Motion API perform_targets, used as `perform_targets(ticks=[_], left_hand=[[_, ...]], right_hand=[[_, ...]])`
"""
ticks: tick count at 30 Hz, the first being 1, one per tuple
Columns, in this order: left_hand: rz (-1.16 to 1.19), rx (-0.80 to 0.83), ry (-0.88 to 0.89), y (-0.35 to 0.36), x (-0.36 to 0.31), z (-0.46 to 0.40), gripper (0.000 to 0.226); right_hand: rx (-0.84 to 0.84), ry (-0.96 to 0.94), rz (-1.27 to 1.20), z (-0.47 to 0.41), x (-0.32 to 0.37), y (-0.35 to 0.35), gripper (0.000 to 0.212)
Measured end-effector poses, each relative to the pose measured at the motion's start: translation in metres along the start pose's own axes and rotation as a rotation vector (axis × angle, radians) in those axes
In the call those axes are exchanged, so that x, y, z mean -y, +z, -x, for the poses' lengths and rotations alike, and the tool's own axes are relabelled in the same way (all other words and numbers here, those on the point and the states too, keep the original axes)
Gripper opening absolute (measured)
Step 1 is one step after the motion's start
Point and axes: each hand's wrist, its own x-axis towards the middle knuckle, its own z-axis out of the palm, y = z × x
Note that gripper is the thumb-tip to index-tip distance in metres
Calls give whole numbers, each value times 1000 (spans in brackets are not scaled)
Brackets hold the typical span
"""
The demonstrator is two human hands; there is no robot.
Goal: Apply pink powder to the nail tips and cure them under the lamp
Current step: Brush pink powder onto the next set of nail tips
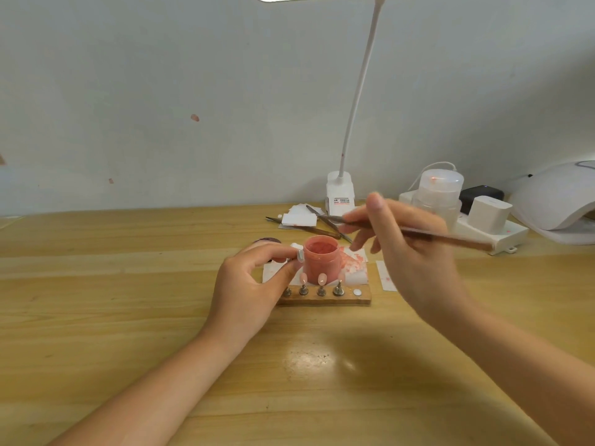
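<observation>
Forearms reach in from the bottom edge over the wooden table [128, 300]. The left hand [254, 284] hovers just in front of a wooden block [325, 299] and pinches a small pale nail tip [300, 255] between thumb and forefinger, holding it right beside the rim of the open jar of pink powder [322, 257]. On the block stand little metal pegs, two of them topped with pinkish nail tips [322, 279], plus a white dot at the right end. The jar sits just behind the block on white paper [354, 265] smeared with pink.

The right hand [409, 252] is raised to the right of the jar, blurred, its fingers curled round a thin tool [450, 238] whose handle points right — what its tip looks like I cannot tell.

Farther back lie tweezers [318, 231] and white pads [297, 218], then the base of a white desk lamp [339, 191] against the wall. To the right sit a clear plastic bottle [439, 194], a white power strip [495, 233] with a plug block, and — at the edge — the white curing lamp [553, 201].
</observation>
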Motion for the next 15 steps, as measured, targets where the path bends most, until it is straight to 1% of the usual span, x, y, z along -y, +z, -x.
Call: perform_targets(ticks=[2, 6, 9, 13, 15], left_hand=[[-1, 0, 9, 0, 0, 0, 28], [-4, 0, 31, 1, 0, 0, 27], [-6, -2, 35, 1, -1, 0, 25], [-21, 0, 46, 1, -2, 1, 22], [-25, -4, 45, 1, -2, 1, 23]], right_hand=[[30, -75, 29, 11, -3, 4, 30], [57, -78, -27, 21, -9, 9, 40], [93, -158, 71, 22, -11, 10, 42], [123, -115, 68, 25, -15, 9, 57], [105, -136, 78, 25, -15, 9, 56]])
